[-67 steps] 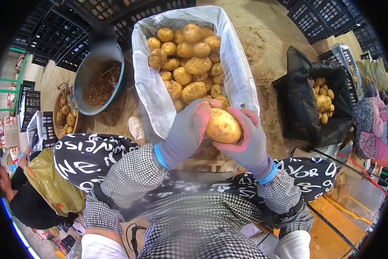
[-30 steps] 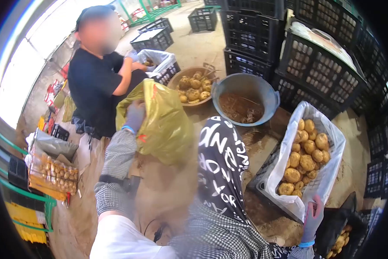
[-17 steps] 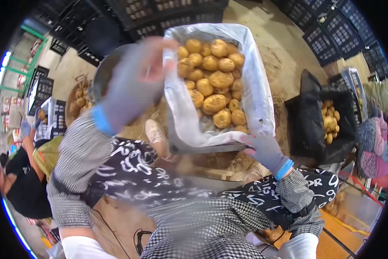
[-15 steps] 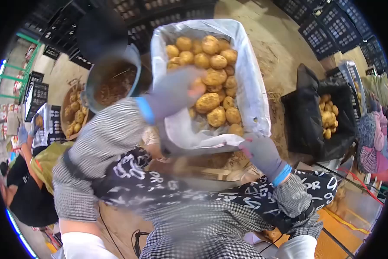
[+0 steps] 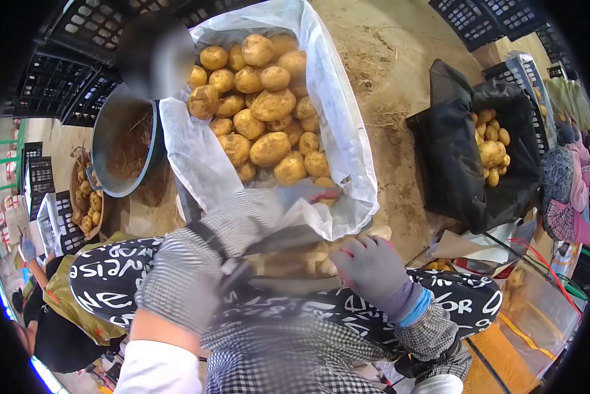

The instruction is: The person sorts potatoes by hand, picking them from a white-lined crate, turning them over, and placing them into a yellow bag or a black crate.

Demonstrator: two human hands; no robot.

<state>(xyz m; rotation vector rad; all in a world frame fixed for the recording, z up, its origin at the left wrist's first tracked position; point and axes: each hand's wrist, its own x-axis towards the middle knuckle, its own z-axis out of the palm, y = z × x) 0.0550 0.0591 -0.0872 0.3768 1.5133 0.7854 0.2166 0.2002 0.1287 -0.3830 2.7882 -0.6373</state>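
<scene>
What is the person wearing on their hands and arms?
The left hand and right hand wear grey gloves with pink-tipped fingers; the right shows a blue cuff. Black-and-white checked sleeves cover both forearms, with white sleeves above.

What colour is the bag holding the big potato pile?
The bag is white, clearest in the head view.

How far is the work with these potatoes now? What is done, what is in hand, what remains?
Done: a few potatoes lie in the black-lined crate. In hand: the left hand reaches to the near end of the pile in the white-lined crate, too blurred to tell a grip; the right hand is by its near rim. Left: that crate looks nearly full, so probably most.
</scene>
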